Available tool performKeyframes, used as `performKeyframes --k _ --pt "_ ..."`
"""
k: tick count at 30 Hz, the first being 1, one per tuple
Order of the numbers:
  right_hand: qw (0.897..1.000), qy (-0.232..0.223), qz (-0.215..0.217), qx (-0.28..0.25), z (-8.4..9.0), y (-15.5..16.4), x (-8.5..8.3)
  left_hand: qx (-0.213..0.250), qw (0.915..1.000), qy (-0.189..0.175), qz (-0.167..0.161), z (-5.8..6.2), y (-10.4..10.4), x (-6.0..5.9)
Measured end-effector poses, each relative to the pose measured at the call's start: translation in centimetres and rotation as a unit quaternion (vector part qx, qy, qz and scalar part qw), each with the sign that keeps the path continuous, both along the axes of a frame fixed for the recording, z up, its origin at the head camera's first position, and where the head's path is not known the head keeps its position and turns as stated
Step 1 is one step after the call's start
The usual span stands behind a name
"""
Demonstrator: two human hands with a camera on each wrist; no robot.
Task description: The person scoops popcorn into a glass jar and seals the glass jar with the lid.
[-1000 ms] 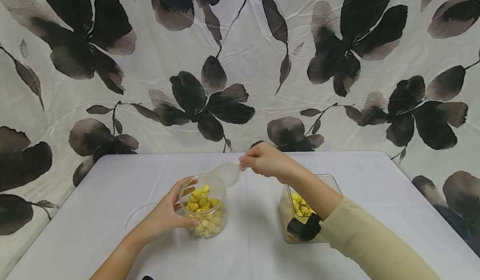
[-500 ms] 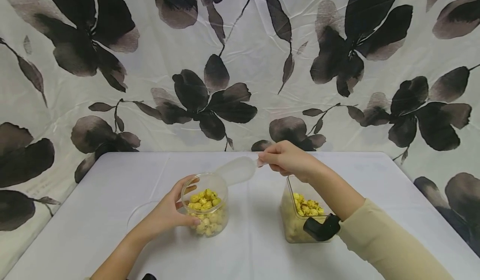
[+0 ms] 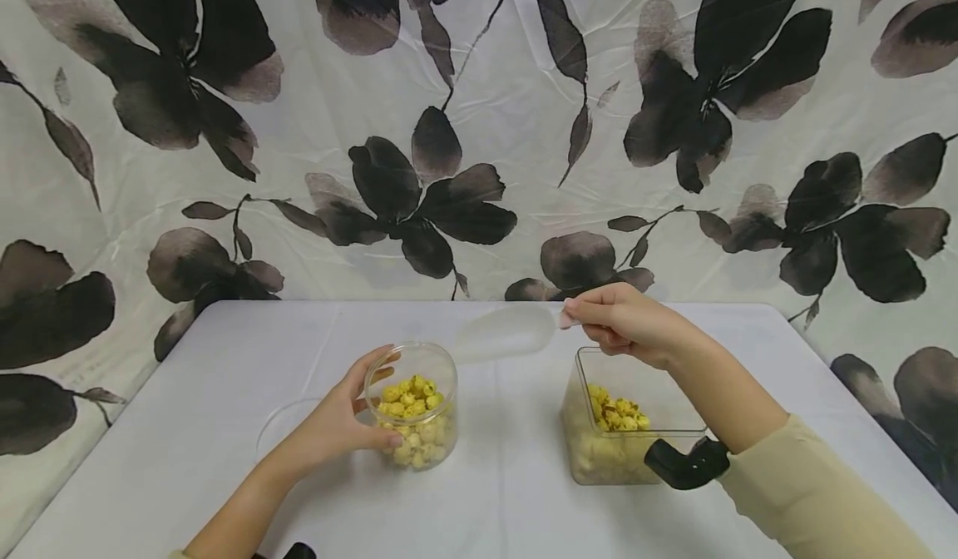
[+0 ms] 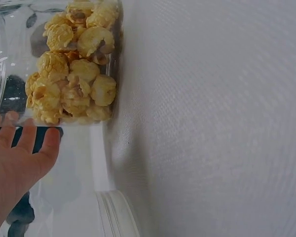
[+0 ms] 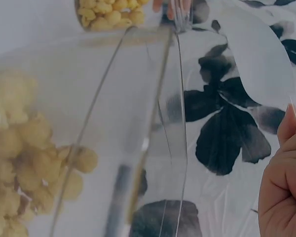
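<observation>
The round jar (image 3: pixel 415 413), square container (image 3: pixel 632 426) and scoop (image 3: pixel 505 334) look like clear glossy plastic; matt white cloth covers the surface (image 3: pixel 494 501).

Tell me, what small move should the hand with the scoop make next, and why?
Probably lower the scoop into the square tub to pick up more popcorn. The scoop looks empty, and the right hand holds it by the handle just above the tub's open top. The left hand grips the round jar, which has popcorn in it but is not filled to the rim.
</observation>
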State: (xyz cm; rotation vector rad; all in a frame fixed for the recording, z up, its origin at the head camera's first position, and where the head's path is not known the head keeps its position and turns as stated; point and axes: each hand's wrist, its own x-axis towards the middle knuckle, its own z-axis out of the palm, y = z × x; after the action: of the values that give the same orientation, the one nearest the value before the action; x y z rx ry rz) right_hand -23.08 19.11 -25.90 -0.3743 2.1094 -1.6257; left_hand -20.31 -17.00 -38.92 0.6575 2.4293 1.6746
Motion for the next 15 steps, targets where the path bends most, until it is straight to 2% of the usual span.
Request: performKeyframes --k 8,10,15 --pt "1.000 0.003 0.010 -0.003 0.7 2.0 0.3 -0.006 1.0000 -0.006 0.003 0.1 -0.2 0.0" --pt "1.000 0.003 0.013 -0.006 0.9 2.4 0.4 0.004 1.0000 -0.006 0.003 0.3 -0.3 0.0" --pt "0.999 0.006 0.021 -0.032 0.9 3.9 0.6 0.023 0.9996 0.018 0.004 1.3 -0.7 0.0"
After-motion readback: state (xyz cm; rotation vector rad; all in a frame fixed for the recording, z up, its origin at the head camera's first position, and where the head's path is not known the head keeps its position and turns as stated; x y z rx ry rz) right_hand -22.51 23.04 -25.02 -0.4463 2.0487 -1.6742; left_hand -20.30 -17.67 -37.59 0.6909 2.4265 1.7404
